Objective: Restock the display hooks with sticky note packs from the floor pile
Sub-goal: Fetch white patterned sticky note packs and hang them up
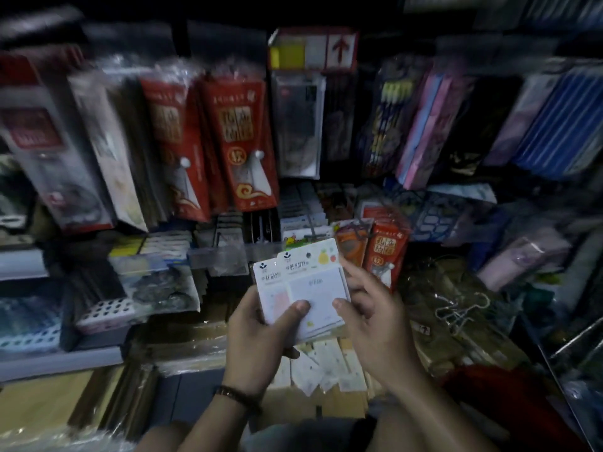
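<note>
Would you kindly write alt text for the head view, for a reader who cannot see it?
A stack of white carded sticky note packs is held in both hands: the left hand grips it from below, thumb on the front, and the right hand holds its right edge. Red hanging packages fill the dim display behind.

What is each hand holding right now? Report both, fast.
Left hand grips the sticky note packs, thumb on the front.
Right hand grips the same packs at their right edge.
</note>
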`<action>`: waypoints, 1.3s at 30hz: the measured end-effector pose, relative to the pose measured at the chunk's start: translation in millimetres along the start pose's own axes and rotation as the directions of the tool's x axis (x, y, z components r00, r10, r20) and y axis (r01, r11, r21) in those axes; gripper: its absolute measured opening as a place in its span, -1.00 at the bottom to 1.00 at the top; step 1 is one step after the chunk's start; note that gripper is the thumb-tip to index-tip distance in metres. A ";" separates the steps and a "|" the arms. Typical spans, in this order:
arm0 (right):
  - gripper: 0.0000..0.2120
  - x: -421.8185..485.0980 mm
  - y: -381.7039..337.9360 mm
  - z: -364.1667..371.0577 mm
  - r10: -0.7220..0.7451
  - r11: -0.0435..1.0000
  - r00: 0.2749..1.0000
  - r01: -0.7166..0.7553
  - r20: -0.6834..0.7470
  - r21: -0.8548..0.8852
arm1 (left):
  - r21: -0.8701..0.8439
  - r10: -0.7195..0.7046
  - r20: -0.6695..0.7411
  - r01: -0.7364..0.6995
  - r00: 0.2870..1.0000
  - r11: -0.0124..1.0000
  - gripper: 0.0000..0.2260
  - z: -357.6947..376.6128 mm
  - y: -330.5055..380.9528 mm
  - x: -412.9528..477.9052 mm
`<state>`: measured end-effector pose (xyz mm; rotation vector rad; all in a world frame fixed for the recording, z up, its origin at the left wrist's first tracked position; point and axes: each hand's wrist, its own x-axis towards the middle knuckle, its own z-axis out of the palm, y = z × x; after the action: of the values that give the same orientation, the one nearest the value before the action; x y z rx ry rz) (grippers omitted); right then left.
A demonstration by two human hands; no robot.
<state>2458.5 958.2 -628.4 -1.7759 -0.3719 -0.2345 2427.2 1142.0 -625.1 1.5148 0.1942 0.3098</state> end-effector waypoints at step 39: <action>-0.46 284.2 -305.3 -62.7 -0.441 0.871 0.835 0.487 -0.329 0.068 | 0.261 0.711 -0.042 -0.680 0.702 0.686 -0.79 -25.5 344.2 141.9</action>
<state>2611.1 994.8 -237.0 -1.4470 -0.5806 -0.8010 2526.1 1220.8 -274.0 1.7531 -0.2733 1.0474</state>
